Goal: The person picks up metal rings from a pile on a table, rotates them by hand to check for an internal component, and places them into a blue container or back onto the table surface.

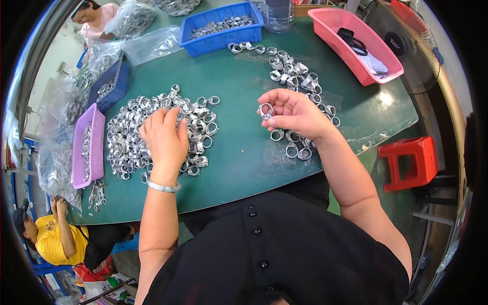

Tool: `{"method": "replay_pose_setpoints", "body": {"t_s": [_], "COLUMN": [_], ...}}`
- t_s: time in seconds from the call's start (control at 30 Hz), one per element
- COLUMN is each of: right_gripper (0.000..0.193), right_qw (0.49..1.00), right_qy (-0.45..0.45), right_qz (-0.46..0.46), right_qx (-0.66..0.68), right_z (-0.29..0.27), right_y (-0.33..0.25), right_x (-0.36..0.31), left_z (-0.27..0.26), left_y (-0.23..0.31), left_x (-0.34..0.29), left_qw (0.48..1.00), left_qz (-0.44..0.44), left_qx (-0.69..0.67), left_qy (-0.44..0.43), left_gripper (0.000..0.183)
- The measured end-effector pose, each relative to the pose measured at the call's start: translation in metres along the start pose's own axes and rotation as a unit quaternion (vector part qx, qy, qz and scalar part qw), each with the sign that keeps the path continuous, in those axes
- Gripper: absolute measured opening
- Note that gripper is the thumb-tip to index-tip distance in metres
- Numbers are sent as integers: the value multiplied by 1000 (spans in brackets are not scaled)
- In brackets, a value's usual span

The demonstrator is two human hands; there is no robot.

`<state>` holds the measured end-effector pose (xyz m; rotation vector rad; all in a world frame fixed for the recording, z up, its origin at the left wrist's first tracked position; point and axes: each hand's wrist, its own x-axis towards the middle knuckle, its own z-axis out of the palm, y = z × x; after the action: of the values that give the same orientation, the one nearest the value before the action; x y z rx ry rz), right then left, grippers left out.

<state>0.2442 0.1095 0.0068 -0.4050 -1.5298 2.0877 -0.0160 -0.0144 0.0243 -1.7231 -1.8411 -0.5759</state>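
Note:
A large heap of small silver metal rings point(127, 132), each with a thicker lump on one side, lies on the green table point(239, 168) to the left. My left hand point(165, 140) reaches over this heap with its fingers stretched and thumb apart, its fingertips among the rings; I make out nothing held in it. Between the thumb and fingers of my right hand point(295, 113), a single metal ring point(266, 111) is held up above the table. Around that hand, a looser band of similar rings point(288, 71) runs from the far middle toward the near right.
Blue bins point(221, 48) of metal parts, a purple basket point(81, 168) and plastic bags point(56, 137) line the far and left sides. At far right stand a pink basket point(325, 33) and a fan point(401, 43). A red stool point(409, 162) is beside the table. Two other people sit at left.

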Motion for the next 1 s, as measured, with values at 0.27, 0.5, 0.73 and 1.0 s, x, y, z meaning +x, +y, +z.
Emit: {"method": "replay_pose_setpoints", "body": {"t_s": [0.27,0.5,0.73,1.0], "right_gripper": [37,32,43,35], "right_qw": [998,951,866,897], "right_qy": [18,9,33,22], "right_qz": [-49,-161,-262,-233], "right_qx": [-35,-262,-424,-376], "right_z": [4,11,18,12], "right_y": [8,8,9,7], "right_x": [-2,-1,0,0], "left_z": [0,3,17,13], "left_y": [69,101,103,91], "left_x": [3,12,7,-6], "left_qw": [856,764,766,558], "left_qz": [-88,-176,-202,-183], "left_qx": [-478,-582,-583,-791], "left_qy": [-175,-216,-179,-169], "left_gripper": [18,23,21,25]}}
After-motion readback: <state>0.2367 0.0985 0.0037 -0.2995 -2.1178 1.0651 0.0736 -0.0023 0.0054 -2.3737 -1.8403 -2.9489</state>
